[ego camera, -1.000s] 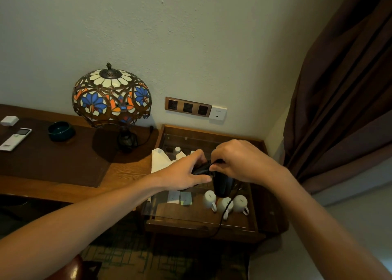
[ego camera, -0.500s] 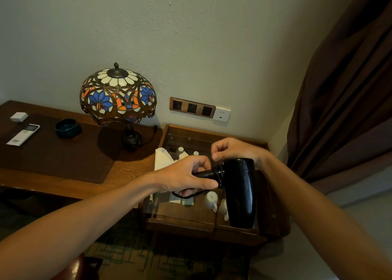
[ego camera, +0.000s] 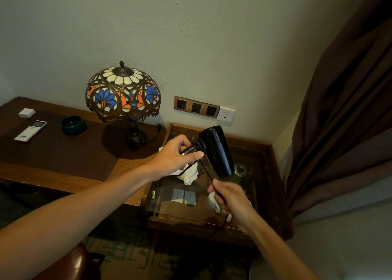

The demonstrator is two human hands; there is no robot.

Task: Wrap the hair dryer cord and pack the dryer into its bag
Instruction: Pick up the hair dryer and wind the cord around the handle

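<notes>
My left hand [ego camera: 174,159] is closed around the folded handle of the hair dryer [ego camera: 215,150], holding it up over the glass-topped side table [ego camera: 259,174], and the black barrel now tilts up and away toward the wall, where half a second ago it hung nose-down in front of the cups. My right hand [ego camera: 232,198] has dropped from behind the dryer to below it and is pinched shut on the cord [ego camera: 209,174], which runs taut from the handle joint down through my fingers and trails off past the table's front edge. I read that as one turn of the wrap in progress: the right hand has drawn a length of cord down and is set to carry it round the handle again. A fair run of cord looks unwound, so the wrapping seems early. I cannot pick out the bag with any certainty; a pale crumpled cloth [ego camera: 191,174] lies under my left hand, but I can't tell what it is.
</notes>
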